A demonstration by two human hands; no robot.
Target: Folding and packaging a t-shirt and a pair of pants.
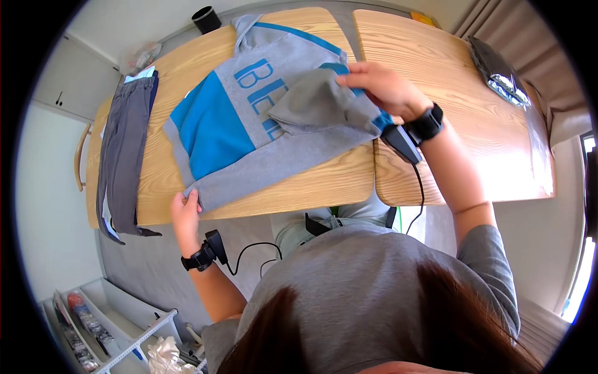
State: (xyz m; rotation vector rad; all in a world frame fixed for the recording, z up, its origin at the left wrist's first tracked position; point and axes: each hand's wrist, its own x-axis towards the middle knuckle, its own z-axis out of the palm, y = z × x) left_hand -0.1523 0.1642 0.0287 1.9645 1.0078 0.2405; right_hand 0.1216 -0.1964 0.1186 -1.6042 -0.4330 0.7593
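Note:
A grey and blue hooded sweatshirt (221, 115) lies spread on the wooden table, hood toward the far edge. Blue lettering crosses its chest, partly covered by a grey sleeve (311, 103) folded inward over the front. My right hand (386, 87) pinches the folded sleeve near the garment's right side, thumb on top. At the near left, my left hand (187, 209) grips a corner of the sweatshirt's grey hem between thumb and fingers. Both wrists carry black strapped devices with cables.
Folded dark grey trousers (128, 137) hang over the left table's near edge. A second wooden table (423, 50) adjoins on the right, with a dark plastic package (498, 71) on it. A black bin (206, 20) stands beyond; a white divided bin (118, 311) sits lower left.

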